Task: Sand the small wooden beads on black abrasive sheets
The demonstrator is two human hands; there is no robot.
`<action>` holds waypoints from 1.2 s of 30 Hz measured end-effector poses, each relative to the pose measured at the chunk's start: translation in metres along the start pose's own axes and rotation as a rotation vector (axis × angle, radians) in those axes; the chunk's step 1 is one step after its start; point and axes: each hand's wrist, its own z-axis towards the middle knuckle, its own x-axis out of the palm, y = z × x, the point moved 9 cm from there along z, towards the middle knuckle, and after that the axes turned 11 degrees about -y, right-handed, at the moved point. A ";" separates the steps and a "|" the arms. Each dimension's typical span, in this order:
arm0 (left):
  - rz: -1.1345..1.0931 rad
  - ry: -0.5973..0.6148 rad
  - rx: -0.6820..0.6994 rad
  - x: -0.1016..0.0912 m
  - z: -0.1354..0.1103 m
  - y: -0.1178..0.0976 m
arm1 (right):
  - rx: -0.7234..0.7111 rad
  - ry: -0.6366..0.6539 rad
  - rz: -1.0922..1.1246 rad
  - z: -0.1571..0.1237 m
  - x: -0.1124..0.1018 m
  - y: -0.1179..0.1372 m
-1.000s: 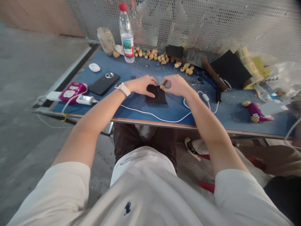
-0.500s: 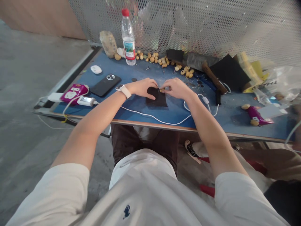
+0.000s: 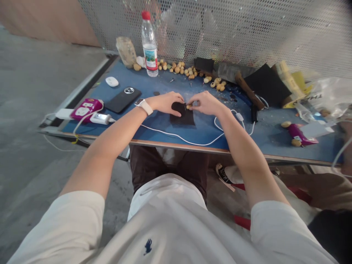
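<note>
A small square of black sandpaper (image 3: 183, 119) lies on the blue tabletop in front of me. My left hand (image 3: 169, 102) rests on its left and far part, with the thumb spread away from the fingers. At the far right of the sheet, my right hand (image 3: 204, 102) pinches a small tan nut-like piece (image 3: 189, 106) between thumb and fingertips, low against the black surface. The fingertips of both hands are close together, and part of the piece is hidden by the fingers.
Beyond my hands are a water bottle (image 3: 150, 58), loose round tan pieces (image 3: 178, 68) and a wooden-handled tool (image 3: 249, 91). A phone (image 3: 123, 99) and a purple power strip (image 3: 87, 109) lie left. A white cable (image 3: 178, 137) runs along the near edge. Another person sits right.
The right fingertips and the tan piece have shifted very slightly at the sandpaper. The left hand stays in place on the sheet.
</note>
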 end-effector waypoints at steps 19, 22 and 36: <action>0.008 -0.004 -0.002 0.002 0.002 0.003 | -0.017 -0.048 -0.149 0.003 0.002 0.009; 0.019 -0.004 -0.008 0.002 0.002 0.005 | -0.026 -0.051 -0.178 0.006 0.005 0.010; -0.014 -0.059 -0.037 -0.003 0.002 0.010 | 0.031 -0.042 -0.220 0.011 0.008 0.004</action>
